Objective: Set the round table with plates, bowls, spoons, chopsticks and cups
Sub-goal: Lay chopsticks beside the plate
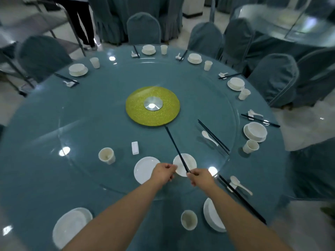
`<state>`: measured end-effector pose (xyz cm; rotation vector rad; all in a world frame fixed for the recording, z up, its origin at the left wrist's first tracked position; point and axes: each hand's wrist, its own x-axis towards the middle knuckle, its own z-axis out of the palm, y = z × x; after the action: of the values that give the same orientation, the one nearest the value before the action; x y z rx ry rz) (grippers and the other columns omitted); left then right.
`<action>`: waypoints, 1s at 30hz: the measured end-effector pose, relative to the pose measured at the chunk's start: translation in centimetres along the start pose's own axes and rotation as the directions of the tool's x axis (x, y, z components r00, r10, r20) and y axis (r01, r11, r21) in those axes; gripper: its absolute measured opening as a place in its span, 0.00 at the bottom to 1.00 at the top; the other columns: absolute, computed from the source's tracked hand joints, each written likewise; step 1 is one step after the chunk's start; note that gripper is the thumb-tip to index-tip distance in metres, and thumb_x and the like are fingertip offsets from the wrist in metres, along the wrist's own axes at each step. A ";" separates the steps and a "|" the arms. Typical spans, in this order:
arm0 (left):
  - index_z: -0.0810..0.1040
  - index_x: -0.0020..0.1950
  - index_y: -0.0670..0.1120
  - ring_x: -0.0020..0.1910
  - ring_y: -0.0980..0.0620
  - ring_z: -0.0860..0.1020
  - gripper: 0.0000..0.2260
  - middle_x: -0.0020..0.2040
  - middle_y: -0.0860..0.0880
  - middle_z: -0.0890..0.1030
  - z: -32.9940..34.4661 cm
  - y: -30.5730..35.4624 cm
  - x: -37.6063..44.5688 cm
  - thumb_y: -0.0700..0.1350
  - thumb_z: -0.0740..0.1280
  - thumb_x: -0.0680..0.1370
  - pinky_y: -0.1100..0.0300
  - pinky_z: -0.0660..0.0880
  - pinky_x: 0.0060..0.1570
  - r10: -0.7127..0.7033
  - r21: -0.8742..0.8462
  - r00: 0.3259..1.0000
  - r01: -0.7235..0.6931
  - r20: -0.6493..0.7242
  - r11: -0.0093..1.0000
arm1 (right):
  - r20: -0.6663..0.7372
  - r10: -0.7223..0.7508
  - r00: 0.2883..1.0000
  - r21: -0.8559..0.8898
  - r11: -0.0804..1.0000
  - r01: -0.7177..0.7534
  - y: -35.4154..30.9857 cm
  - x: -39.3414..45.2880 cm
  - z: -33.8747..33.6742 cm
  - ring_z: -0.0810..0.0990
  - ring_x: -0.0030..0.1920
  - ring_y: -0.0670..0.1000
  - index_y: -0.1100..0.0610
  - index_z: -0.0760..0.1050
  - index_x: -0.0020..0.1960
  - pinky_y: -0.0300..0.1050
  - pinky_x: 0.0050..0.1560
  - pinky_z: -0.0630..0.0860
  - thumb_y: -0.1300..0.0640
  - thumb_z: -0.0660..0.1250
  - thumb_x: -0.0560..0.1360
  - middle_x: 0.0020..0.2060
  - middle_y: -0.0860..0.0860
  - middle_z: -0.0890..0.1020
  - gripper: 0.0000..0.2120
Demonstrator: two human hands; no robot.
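Nearest me, my right hand pinches the black chopsticks by their near ends, while my left hand grips the rim of a small bowl beside the plate. The tips slant out over the glass surface toward the yellow hub. Held so far back, I judge they could swing and knock that bowl.
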<state>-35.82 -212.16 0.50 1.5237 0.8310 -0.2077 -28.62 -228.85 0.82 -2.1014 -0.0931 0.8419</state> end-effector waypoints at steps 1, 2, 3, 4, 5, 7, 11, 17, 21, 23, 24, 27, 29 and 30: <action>0.82 0.39 0.44 0.30 0.48 0.74 0.11 0.30 0.46 0.79 -0.8 -0.6 -1.0 0.50 0.69 0.76 0.58 0.73 0.38 0.006 -0.011 1.000 -0.007 -0.019 1.000 | 0.036 -0.024 0.999 0.006 1.000 0.024 -0.4 -1.3 1.4 0.70 0.25 0.48 0.62 0.78 0.37 0.36 0.28 0.69 0.63 0.68 0.75 0.25 0.53 0.74 0.08; 0.81 0.36 0.47 0.30 0.48 0.74 0.13 0.30 0.47 0.79 -1.5 -1.1 -1.7 0.52 0.69 0.76 0.58 0.73 0.38 0.010 -0.005 0.999 -0.010 -0.046 1.000 | 0.070 -0.045 0.997 0.011 0.999 0.044 -0.5 -2.3 2.7 0.70 0.26 0.48 0.62 0.76 0.35 0.37 0.29 0.69 0.64 0.68 0.75 0.25 0.54 0.73 0.10; 0.79 0.34 0.47 0.29 0.49 0.74 0.15 0.29 0.48 0.79 -3.0 -1.9 -2.9 0.54 0.68 0.76 0.59 0.74 0.38 0.013 0.012 0.997 -0.012 -0.077 1.000 | 0.112 -0.068 0.991 0.013 0.998 0.067 -1.1 -3.8 4.5 0.69 0.26 0.49 0.61 0.73 0.33 0.37 0.30 0.69 0.65 0.68 0.75 0.25 0.54 0.72 0.12; 0.79 0.33 0.47 0.29 0.50 0.74 0.16 0.29 0.48 0.80 -3.3 -2.2 -3.2 0.55 0.68 0.76 0.59 0.75 0.37 0.015 0.035 0.996 -0.011 -0.092 0.999 | 0.137 -0.072 0.988 0.017 0.997 0.070 -1.0 -4.3 5.3 0.69 0.26 0.49 0.59 0.72 0.31 0.37 0.30 0.70 0.64 0.67 0.75 0.25 0.53 0.72 0.14; 0.80 0.33 0.47 0.28 0.50 0.75 0.15 0.30 0.48 0.81 -4.3 -2.8 -3.8 0.55 0.68 0.75 0.59 0.76 0.38 0.009 0.047 0.993 -0.003 -0.116 0.999 | 0.161 -0.083 0.983 0.014 0.997 0.082 -1.1 -5.1 6.5 0.70 0.26 0.49 0.58 0.72 0.30 0.38 0.31 0.70 0.64 0.67 0.75 0.25 0.53 0.73 0.15; 0.81 0.33 0.48 0.26 0.52 0.77 0.15 0.31 0.48 0.83 -6.1 -3.8 -5.1 0.55 0.69 0.75 0.60 0.78 0.39 -0.004 0.073 0.986 0.016 -0.170 0.997 | 0.208 -0.088 0.974 0.011 0.996 0.087 -1.2 -6.4 8.6 0.71 0.26 0.48 0.58 0.73 0.31 0.38 0.31 0.71 0.63 0.68 0.75 0.25 0.53 0.74 0.14; 0.81 0.32 0.45 0.27 0.51 0.78 0.16 0.30 0.46 0.83 -9.4 -6.2 -7.3 0.53 0.69 0.75 0.59 0.79 0.41 -0.042 0.035 0.960 0.054 -0.278 0.998 | 0.291 -0.102 0.951 -0.021 0.993 0.112 -1.9 -8.4 12.8 0.73 0.25 0.47 0.57 0.76 0.33 0.36 0.29 0.71 0.60 0.68 0.74 0.24 0.51 0.77 0.11; 0.76 0.38 0.40 0.27 0.48 0.74 0.12 0.29 0.43 0.78 -13.4 -9.1 -10.4 0.47 0.72 0.75 0.59 0.74 0.30 -0.129 -0.314 0.974 0.066 -0.185 0.947 | 0.388 -0.064 0.919 0.043 0.998 0.051 -2.9 -10.6 17.3 0.75 0.29 0.50 0.61 0.79 0.39 0.43 0.36 0.76 0.61 0.70 0.73 0.29 0.55 0.78 0.05; 0.76 0.41 0.40 0.28 0.50 0.74 0.08 0.30 0.44 0.76 -15.7 -10.8 -12.1 0.43 0.72 0.76 0.60 0.72 0.29 -0.101 -0.349 0.984 0.043 -0.149 0.936 | 0.450 -0.011 0.893 0.108 0.993 -0.042 -3.1 -11.9 19.6 0.78 0.29 0.50 0.62 0.80 0.38 0.41 0.36 0.78 0.64 0.70 0.75 0.30 0.56 0.79 0.07; 0.76 0.42 0.40 0.27 0.50 0.74 0.07 0.31 0.44 0.77 -16.4 -11.4 -12.7 0.41 0.71 0.76 0.61 0.72 0.26 -0.088 -0.347 0.984 0.029 -0.155 0.937 | 0.477 0.000 0.879 0.102 0.993 -0.055 -3.2 -12.3 20.5 0.78 0.29 0.50 0.63 0.80 0.40 0.42 0.38 0.79 0.64 0.68 0.76 0.32 0.57 0.80 0.07; 0.76 0.42 0.39 0.26 0.51 0.74 0.07 0.31 0.44 0.77 -16.9 -11.7 -13.0 0.40 0.71 0.76 0.61 0.73 0.26 -0.083 -0.349 0.984 0.023 -0.158 0.937 | 0.489 0.004 0.872 0.095 0.994 -0.058 -3.3 -12.6 21.1 0.79 0.31 0.51 0.64 0.79 0.41 0.44 0.41 0.80 0.64 0.67 0.77 0.33 0.58 0.80 0.07; 0.77 0.46 0.36 0.26 0.51 0.75 0.06 0.33 0.43 0.78 -18.4 -12.7 -13.7 0.39 0.71 0.76 0.61 0.75 0.27 -0.064 -0.340 0.984 0.005 -0.164 0.940 | 0.514 0.027 0.858 0.083 0.993 -0.081 -3.9 -13.3 22.6 0.80 0.36 0.54 0.66 0.78 0.46 0.51 0.50 0.80 0.64 0.66 0.78 0.38 0.60 0.81 0.06; 0.78 0.47 0.36 0.27 0.51 0.77 0.07 0.34 0.42 0.79 -19.2 -13.2 -14.1 0.39 0.71 0.76 0.60 0.76 0.30 -0.056 -0.320 0.985 0.001 -0.163 0.947 | 0.531 0.048 0.846 0.084 0.990 -0.109 -4.4 -13.9 23.4 0.81 0.38 0.55 0.67 0.78 0.48 0.50 0.49 0.80 0.64 0.65 0.78 0.40 0.61 0.81 0.06; 0.78 0.46 0.37 0.28 0.51 0.77 0.06 0.34 0.42 0.79 -19.7 -13.5 -14.3 0.40 0.71 0.76 0.60 0.77 0.30 -0.054 -0.317 0.985 -0.001 -0.165 0.948 | 0.542 0.059 0.838 0.078 0.990 -0.120 -4.8 -14.2 23.7 0.81 0.39 0.55 0.67 0.78 0.50 0.48 0.48 0.80 0.64 0.65 0.79 0.41 0.61 0.81 0.06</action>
<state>-61.06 -200.50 1.38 1.2393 0.9721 0.0397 -52.66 -214.43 2.07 -1.7210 -0.2425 1.4491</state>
